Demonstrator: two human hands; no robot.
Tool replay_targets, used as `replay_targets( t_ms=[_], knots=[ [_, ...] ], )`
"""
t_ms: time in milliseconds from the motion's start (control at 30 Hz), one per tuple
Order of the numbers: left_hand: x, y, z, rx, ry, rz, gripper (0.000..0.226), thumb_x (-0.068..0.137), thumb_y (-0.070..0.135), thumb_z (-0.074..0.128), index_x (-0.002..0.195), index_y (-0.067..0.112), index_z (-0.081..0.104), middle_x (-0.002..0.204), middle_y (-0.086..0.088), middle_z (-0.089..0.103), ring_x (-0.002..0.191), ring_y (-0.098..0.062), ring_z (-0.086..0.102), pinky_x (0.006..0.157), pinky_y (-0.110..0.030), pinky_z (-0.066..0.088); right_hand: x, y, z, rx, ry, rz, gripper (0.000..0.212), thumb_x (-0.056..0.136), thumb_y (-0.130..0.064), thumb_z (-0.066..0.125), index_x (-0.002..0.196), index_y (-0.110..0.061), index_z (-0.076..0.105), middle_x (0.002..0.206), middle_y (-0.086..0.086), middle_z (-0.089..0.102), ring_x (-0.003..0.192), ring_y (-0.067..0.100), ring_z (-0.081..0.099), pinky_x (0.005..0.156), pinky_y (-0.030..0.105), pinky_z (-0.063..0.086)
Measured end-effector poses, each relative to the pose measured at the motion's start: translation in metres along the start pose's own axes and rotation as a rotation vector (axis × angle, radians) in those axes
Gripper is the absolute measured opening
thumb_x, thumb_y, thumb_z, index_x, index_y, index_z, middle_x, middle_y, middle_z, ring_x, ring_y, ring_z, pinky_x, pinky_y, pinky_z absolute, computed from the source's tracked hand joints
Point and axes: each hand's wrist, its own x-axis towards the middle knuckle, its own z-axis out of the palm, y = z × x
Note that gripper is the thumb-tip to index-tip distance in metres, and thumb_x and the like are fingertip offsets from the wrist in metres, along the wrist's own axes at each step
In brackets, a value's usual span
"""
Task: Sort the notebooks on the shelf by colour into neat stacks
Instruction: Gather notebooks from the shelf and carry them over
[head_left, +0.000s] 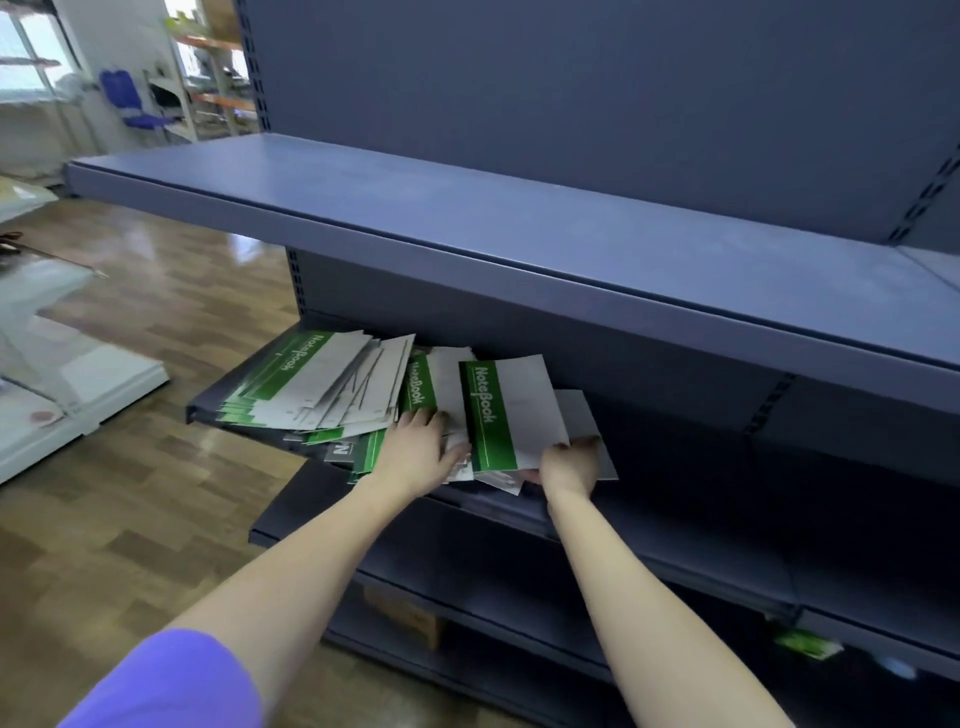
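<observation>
Head view shows me the job barely under way. Notebooks (332, 384) lie in a loose, fanned heap on the shelf (208, 410) at centre frame, mostly green-banded covers, with a dark one peeking out at the heap's lower edge. No squared stack exists yet. My right hand (569, 462) pinches the lower corner of a green notebook (506, 410), lifted slightly off the pile. My left hand (415, 447) rests on the heap beside it with fingers fairly straight, gripping nothing. I judge nearly all the sorting remains.
</observation>
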Motion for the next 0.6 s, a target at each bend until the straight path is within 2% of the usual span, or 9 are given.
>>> replay_targets(
  t_ms=[33,100,167,233,367,433,500,533,600],
  knots=[
    [-0.002,-0.001,-0.001,0.006,0.013,0.02,0.052,0.092,0.058,0.052,0.125,0.018,0.059,0.123,-0.008,0.06,0.115,-0.033,0.052,0.093,-0.041,0.042,-0.002,0.002,-0.001,0.042,0.036,0.012,0.049,0.094,0.003,0.045,0.141,-0.004,0.031,0.101,0.008,0.065,0.088,0.033,0.07,0.085,0.048,0.059],
    [-0.007,-0.002,-0.001,-0.006,0.052,0.081,0.044,0.09,0.055,0.055,0.115,0.019,0.063,0.115,-0.005,0.062,0.109,-0.032,0.054,0.088,-0.042,0.042,-0.013,-0.001,-0.003,0.17,0.117,0.04,0.034,0.095,0.007,0.046,0.123,-0.011,0.038,0.107,0.004,0.055,0.068,0.024,0.063,0.079,0.048,0.06],
    [-0.015,-0.001,0.001,-0.018,0.083,0.173,0.031,0.088,0.047,0.058,0.104,0.021,0.064,0.108,-0.002,0.061,0.104,-0.029,0.053,0.083,-0.04,0.042,-0.021,-0.003,-0.004,0.274,0.151,0.061,0.03,0.094,0.008,0.048,0.119,-0.008,0.043,0.108,0.007,0.05,0.078,0.027,0.059,0.078,0.049,0.061],
    [-0.022,-0.001,0.003,-0.025,0.091,0.273,0.019,0.088,0.039,0.06,0.097,0.022,0.063,0.103,0.001,0.06,0.102,-0.027,0.053,0.083,-0.04,0.041,-0.022,0.0,0.002,0.247,0.145,0.074,0.026,0.092,0.006,0.05,0.115,-0.007,0.049,0.109,0.008,0.055,0.088,0.029,0.059,0.078,0.047,0.061],
    [-0.026,-0.013,-0.004,-0.146,0.039,0.379,0.019,0.091,0.039,0.063,0.096,0.02,0.063,0.099,0.003,0.063,0.099,-0.021,0.053,0.086,-0.038,0.044,-0.025,0.004,0.014,0.193,0.143,0.064,0.034,0.085,-0.001,0.05,0.119,-0.006,0.051,0.117,0.015,0.063,0.093,0.033,0.066,0.079,0.049,0.061],
    [-0.026,-0.019,-0.014,-0.24,-0.009,0.353,0.024,0.095,0.042,0.057,0.096,0.019,0.064,0.098,0.004,0.063,0.095,-0.019,0.053,0.084,-0.038,0.045,-0.03,0.004,0.017,0.24,0.11,0.077,0.032,0.088,0.001,0.046,0.119,-0.005,0.05,0.114,0.013,0.06,0.085,0.028,0.066,0.075,0.048,0.062],
    [-0.023,-0.022,-0.02,-0.266,-0.025,0.283,0.023,0.097,0.039,0.054,0.102,0.019,0.064,0.104,0.003,0.062,0.102,-0.023,0.055,0.086,-0.04,0.045,-0.04,0.003,0.021,0.267,0.097,0.065,0.028,0.091,0.004,0.043,0.117,-0.006,0.046,0.118,0.013,0.056,0.088,0.028,0.064,0.076,0.048,0.062],
    [-0.022,-0.022,-0.021,-0.228,-0.03,0.23,0.024,0.097,0.038,0.055,0.11,0.019,0.063,0.113,0.001,0.06,0.111,-0.026,0.053,0.09,-0.041,0.045,-0.046,0.002,0.023,0.276,0.1,0.057,0.027,0.092,0.005,0.041,0.116,-0.008,0.044,0.12,0.013,0.054,0.089,0.028,0.063,0.076,0.048,0.062],
    [-0.021,-0.018,-0.024,-0.143,-0.064,0.053,0.043,0.096,0.042,0.056,0.131,0.017,0.052,0.132,-0.008,0.051,0.125,-0.032,0.044,0.097,-0.045,0.042,-0.054,0.003,0.025,0.259,0.102,0.049,0.031,0.093,0.008,0.038,0.118,-0.009,0.041,0.122,0.012,0.052,0.083,0.026,0.064,0.076,0.048,0.062]
  ],
)
